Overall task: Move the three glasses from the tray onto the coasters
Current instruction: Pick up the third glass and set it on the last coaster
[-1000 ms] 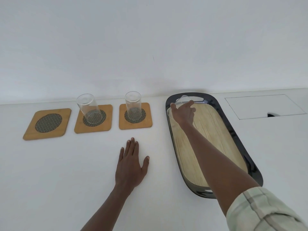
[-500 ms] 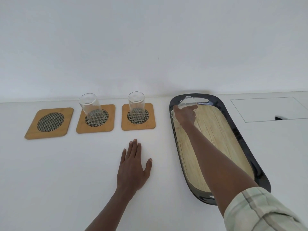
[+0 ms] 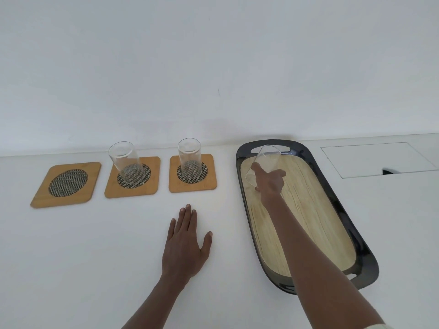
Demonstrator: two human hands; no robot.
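Note:
Three bamboo coasters with mesh centres lie in a row at the back left. The left coaster (image 3: 65, 184) is bare. A clear glass (image 3: 125, 162) stands on the middle coaster (image 3: 133, 178), and another glass (image 3: 190, 157) stands on the right coaster (image 3: 193, 173). My right hand (image 3: 269, 184) is shut on the third glass (image 3: 263, 160) at the far end of the dark oval tray (image 3: 351, 236); the glass tilts left, and whether its base touches the tray I cannot tell. My left hand (image 3: 186, 245) lies flat on the white table, fingers spread, holding nothing.
A white wall rises right behind the coasters and tray. A flush rectangular hatch (image 3: 377, 159) with a small dark notch is set into the tabletop to the right of the tray.
My right hand has tightened around the glass on the tray and the glass now tilts to the left. My left hand has stayed flat on the table.

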